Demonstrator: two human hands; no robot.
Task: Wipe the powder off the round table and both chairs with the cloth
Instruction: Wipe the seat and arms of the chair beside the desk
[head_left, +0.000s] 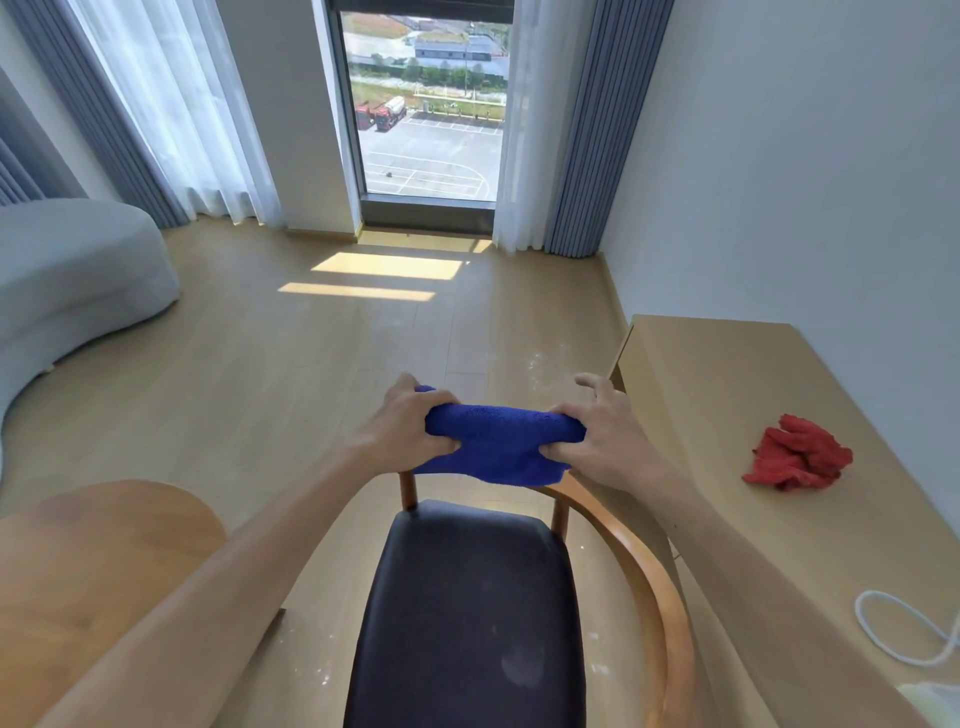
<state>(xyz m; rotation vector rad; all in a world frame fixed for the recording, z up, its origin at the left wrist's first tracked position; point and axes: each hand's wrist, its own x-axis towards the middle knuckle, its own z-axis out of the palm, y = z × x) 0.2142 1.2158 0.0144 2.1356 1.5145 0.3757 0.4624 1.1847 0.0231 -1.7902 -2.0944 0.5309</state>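
gripping blue cloth (501, 444) over chair (467, 613) backrest, left hand (410, 428) and right hand (597, 441) grip curled tight on opposite ends

Both hands, the left hand (410, 426) and the right hand (602, 441), grip the blue cloth (498, 447) draped over the chair's (467, 613) top rail, so that rail is covered between them; beyond it the wooden floor (311, 353) lies open up to the window (431, 114); to the left the round table (98, 561) stands near the seat, with a gap of floor between; to the right the curved armrest (654, 571) runs just beside the desk (779, 441), leaving a narrow passage; on the desk a red cloth (797, 462) and a white cable (904, 629) take up part of the top; a grey sofa (72, 275) blocks the far left.
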